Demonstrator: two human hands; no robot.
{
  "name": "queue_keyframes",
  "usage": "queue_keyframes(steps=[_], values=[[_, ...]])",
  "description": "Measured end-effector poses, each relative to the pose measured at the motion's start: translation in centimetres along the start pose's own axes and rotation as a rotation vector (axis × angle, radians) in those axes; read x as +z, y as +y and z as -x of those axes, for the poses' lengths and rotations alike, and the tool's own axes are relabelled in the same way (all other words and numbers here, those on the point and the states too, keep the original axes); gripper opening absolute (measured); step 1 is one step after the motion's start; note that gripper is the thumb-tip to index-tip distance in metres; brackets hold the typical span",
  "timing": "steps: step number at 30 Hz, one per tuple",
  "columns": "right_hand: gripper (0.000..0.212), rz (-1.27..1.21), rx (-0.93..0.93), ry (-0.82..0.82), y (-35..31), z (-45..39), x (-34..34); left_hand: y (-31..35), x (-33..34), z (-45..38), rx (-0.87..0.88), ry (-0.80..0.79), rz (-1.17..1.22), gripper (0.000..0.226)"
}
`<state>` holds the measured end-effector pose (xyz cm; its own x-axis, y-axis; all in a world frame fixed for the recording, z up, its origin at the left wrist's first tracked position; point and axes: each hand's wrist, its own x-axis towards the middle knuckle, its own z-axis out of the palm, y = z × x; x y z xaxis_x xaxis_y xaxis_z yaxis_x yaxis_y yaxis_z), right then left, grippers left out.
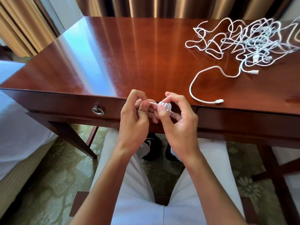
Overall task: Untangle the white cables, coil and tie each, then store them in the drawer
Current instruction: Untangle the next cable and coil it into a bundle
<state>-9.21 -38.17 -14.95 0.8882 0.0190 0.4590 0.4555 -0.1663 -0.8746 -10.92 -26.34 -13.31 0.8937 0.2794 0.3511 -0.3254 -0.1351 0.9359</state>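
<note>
A small coiled cable sits low in the middle of the frame, just in front of the desk edge. The right hand pinches the coil so it stays wound. The left hand pinches a thin tie sticking out, probably to wrap it. The tangled cables wait at the upper right. The drawer with its ring pull is closed.

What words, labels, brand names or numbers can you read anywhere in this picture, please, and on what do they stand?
None can be read: the desk, its ring drawer pull, the tangled white cables and the coiled cable in the hands show no lettering.
</note>
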Motion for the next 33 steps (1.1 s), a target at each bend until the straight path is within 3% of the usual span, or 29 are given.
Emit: queue_keyframes(steps=[4,10,13,16,20,22,26,33], values=[[0.004,-0.170,0.089,0.001,-0.7,-0.2,-0.4,0.0,-0.1,0.1,-0.018,-0.035,0.158,0.019],[0.018,-0.468,0.282,0.073,-1.1,-0.2,-0.8,0.3,1.0,0.3,-0.196,0.002,0.606,0.019],[0.017,-0.494,0.316,0.078,-1.6,0.1,-1.4,0.1,1.4,0.3,-0.200,-0.041,0.667,0.018],[0.013,-0.449,0.300,0.075,-2.0,-0.3,-2.8,0.5,1.4,-0.3,-0.111,-0.145,0.477,0.011],[0.012,-0.351,0.251,0.046,-2.9,-1.3,-5.7,2.1,2.3,-1.4,-0.079,-0.181,0.336,0.020],[0.013,-0.340,0.280,0.046,-3.3,-1.8,-7.4,2.7,3.6,-1.7,-0.008,-0.235,0.153,0.019],[0.019,-0.423,0.385,0.099,-4.1,-2.9,-11.4,3.7,7.7,-2.1,0.153,-0.458,-0.164,0.036],[0.023,-0.275,0.485,0.149,-4.1,-4.5,-19.5,4.6,15.9,-3.7,0.203,-0.514,-0.187,0.031]])
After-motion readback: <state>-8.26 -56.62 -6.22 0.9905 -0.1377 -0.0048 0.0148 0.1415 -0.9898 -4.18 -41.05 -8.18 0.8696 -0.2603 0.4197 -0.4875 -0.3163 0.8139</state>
